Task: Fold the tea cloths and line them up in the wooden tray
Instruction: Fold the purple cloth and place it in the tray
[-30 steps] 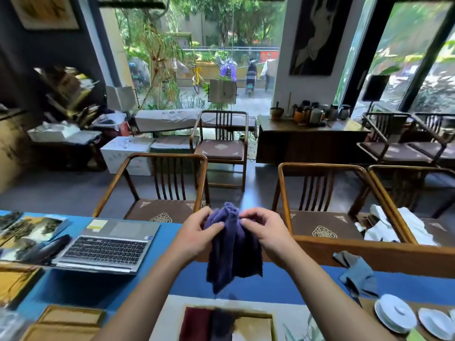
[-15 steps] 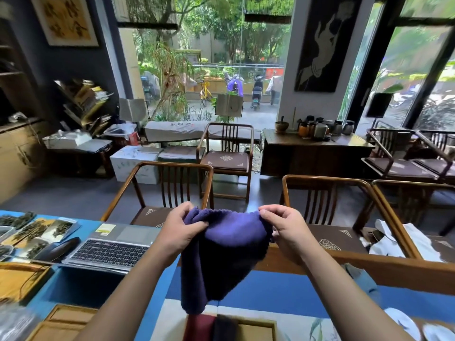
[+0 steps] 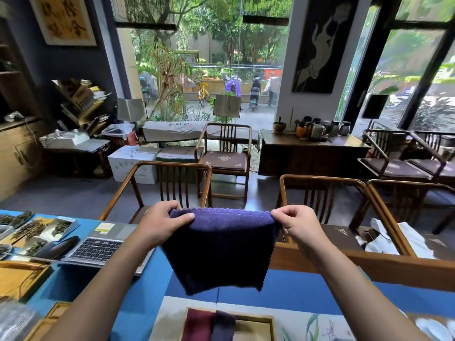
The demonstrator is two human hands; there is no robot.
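A dark purple tea cloth point(image 3: 219, 249) hangs spread flat in the air above the blue table. My left hand point(image 3: 162, 223) pinches its upper left corner and my right hand point(image 3: 299, 225) pinches its upper right corner, so the top edge is stretched straight between them. Below, at the bottom edge of the view, the wooden tray point(image 3: 267, 321) holds a folded dark red cloth point(image 3: 198, 326) and a folded dark grey-purple cloth point(image 3: 222, 327) side by side at its left end.
An open laptop point(image 3: 98, 249) lies left on the blue table point(image 3: 147, 296), with tea-leaf cards point(image 3: 37, 230) and wooden boxes point(image 3: 22, 279) beyond. Two wooden chairs point(image 3: 172, 183) stand across the table. White dishes point(image 3: 433, 328) sit at the lower right.
My hands have moved apart, opening the bunched purple cloth into a flat spread sheet. The view has tilted up slightly.
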